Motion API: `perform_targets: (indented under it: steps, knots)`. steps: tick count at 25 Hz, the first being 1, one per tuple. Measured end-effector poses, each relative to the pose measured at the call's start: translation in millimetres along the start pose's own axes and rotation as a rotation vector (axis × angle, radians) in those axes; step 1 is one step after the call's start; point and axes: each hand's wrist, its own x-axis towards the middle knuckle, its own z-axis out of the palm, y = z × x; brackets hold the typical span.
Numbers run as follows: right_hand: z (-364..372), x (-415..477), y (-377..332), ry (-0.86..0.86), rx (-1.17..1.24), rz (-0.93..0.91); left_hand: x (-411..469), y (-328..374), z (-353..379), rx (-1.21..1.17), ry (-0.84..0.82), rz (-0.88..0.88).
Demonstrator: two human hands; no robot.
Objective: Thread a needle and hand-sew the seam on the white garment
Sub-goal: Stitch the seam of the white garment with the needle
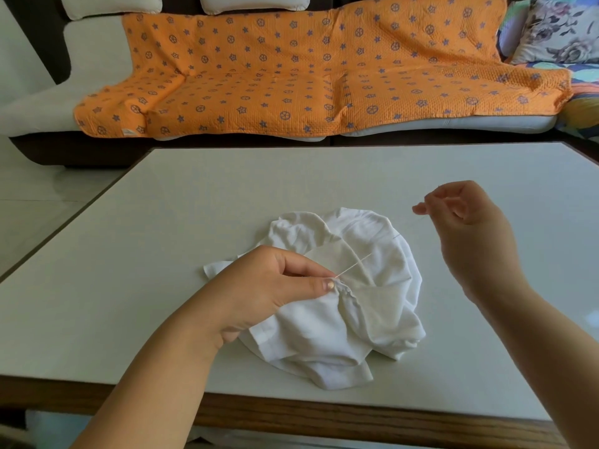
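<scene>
A soft, crumpled white garment [372, 303] lies bunched on the smooth pale table [162, 254]. The left hand [269, 293] pinches its puckered seam [344, 288]; the right hand [466, 222], raised aside, pinches fine thread [355, 264] between curled fingers.

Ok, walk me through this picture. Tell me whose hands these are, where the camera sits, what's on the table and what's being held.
There is no machine here: these are a person's two bare hands, seen by one wide-angle camera worn on the head, looking forward and down. That is why the arms reach in from the bottom edge. On the pale table lies a crumpled white garment. The left hand pinches a gathered bit of its fabric between thumb and fingers. From that grip a thin thread runs up and to the right toward the right hand, which is raised above the table with its fingertips pinched together, apparently holding the thread taut. The needle itself is too small to make out. Behind the table stands a sofa with an orange patterned cover.
</scene>
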Motion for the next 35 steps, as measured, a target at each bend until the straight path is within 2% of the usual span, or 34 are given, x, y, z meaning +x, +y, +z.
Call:
perform_targets:
  steps: [3, 8, 12, 15, 19, 26, 30, 35]
  knots:
    - [-0.7, 5.0, 7.5, -0.012, -0.12, -0.057, -0.3, -0.4, -2.6, -0.001, -0.002, -0.011]
    - [-2.7, 9.3, 11.2, -0.013, -0.199, -0.024, -0.3, -1.5, -5.0, -0.008, 0.004, -0.018]
    - [8.9, -21.4, -12.7, -0.185, -0.135, -0.01, 0.7, -0.7, -4.5, -0.018, 0.023, -0.002]
    - [24.4, -71.6, -27.3, -0.39, -0.065, -0.18, 2.1, 0.5, -3.8, -0.045, 0.054, 0.017]
    - [33.4, -96.9, -20.1, -0.397, -0.184, -0.391, 2.2, 1.1, -2.7, -0.058, 0.087, 0.005]
    - [27.3, -78.9, -26.0, -0.392, -0.008, -0.184, -0.7, 1.1, -10.3, -0.036, 0.137, -0.032]
    - [16.1, -72.7, -36.2, -0.48, 0.147, 0.014, -1.8, 2.6, -10.3, -0.053, 0.136, 0.025]
    - [6.4, -61.2, -40.4, -0.603, 0.087, 0.088, -4.7, 5.8, -8.6, -0.047, 0.087, 0.052]
